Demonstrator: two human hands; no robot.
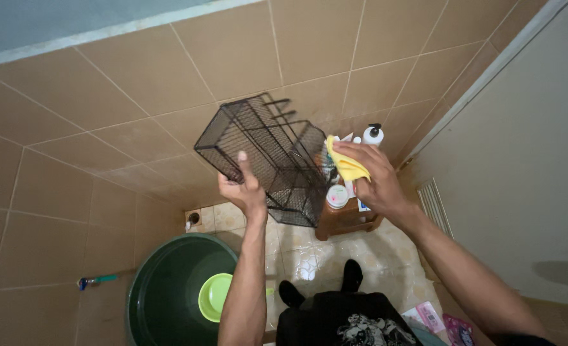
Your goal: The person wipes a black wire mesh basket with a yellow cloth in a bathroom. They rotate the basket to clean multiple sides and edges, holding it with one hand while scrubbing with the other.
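Dim and yellowish, brightest on the far floor (309,253); soft shadow on the right wall (556,272); edges bent, slightly grainy.

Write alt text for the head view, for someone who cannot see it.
Seen from above in a tan-tiled bathroom, the left hand holds up a black wire mesh rack while the right hand presses a yellow cloth against it. Below are a dark green tub holding a lime green bowl, and a small brown stool with toiletry bottles.

Person's body: both forearms bare, no sleeves, watch or rings in view on left hand (241,190) or right hand (372,176), black top (345,320) with a pale printed graphic across the front, black socks (351,275) on both feet.
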